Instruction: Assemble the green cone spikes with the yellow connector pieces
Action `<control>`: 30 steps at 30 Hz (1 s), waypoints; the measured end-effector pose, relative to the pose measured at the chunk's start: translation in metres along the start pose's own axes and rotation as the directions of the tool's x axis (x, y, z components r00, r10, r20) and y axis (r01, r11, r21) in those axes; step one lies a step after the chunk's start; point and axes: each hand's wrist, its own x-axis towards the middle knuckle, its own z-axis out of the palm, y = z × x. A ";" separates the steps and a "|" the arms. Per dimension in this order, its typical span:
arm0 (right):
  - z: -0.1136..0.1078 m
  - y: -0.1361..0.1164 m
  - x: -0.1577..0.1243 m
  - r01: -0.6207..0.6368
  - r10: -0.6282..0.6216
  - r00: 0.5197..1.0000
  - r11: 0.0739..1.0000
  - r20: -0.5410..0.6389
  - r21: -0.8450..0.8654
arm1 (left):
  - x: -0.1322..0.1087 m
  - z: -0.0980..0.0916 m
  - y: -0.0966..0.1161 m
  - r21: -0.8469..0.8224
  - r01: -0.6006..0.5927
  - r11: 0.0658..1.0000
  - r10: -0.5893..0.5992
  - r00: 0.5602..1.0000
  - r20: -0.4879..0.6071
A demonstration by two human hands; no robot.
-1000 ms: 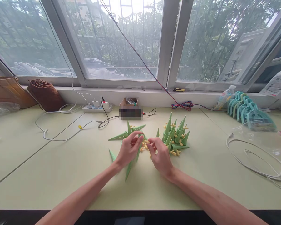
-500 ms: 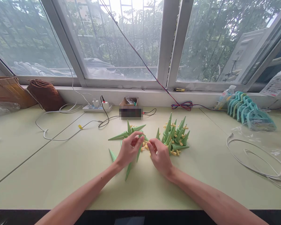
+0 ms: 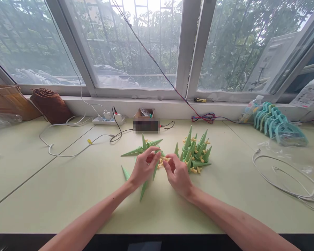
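Note:
My left hand (image 3: 144, 168) is closed in a pinch on a green cone-shaped plastic spike (image 3: 155, 171), whose tip points down toward the table. Between finger and thumb of my right hand (image 3: 180, 174) is a small yellow plastic peg (image 3: 164, 158), held close to the spike's upper end. The fingers partly hide whether peg and spike touch. Loose green spikes (image 3: 133, 152) lie beyond and below my left hand. To the right of my right hand stands a cluster of green spikes (image 3: 188, 143) with yellow pieces (image 3: 196, 170) among them.
A small cardboard box (image 3: 144, 113) sits at the back, near a power strip (image 3: 108, 120) with cables. Teal hangers (image 3: 277, 123) and a bottle (image 3: 252, 106) stand at the right rear. A white cable (image 3: 277, 188) is coiled at right; a brown bag (image 3: 51, 104) rests at left.
My right fingers have shifted slightly, and more of the yellow peg shows between the hands. My left hand and the spike have stayed almost still.

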 end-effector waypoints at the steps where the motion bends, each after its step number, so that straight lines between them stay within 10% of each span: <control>1: 0.000 0.001 0.000 0.003 -0.003 1.000 1.000 0.003 -0.005 | 0.000 0.000 0.000 -0.004 0.001 1.000 -0.001 1.000 -0.001; 30: -0.001 0.002 0.001 -0.066 0.066 0.997 0.998 0.029 0.012 | 0.000 0.001 0.002 0.007 -0.008 1.000 0.008 1.000 0.001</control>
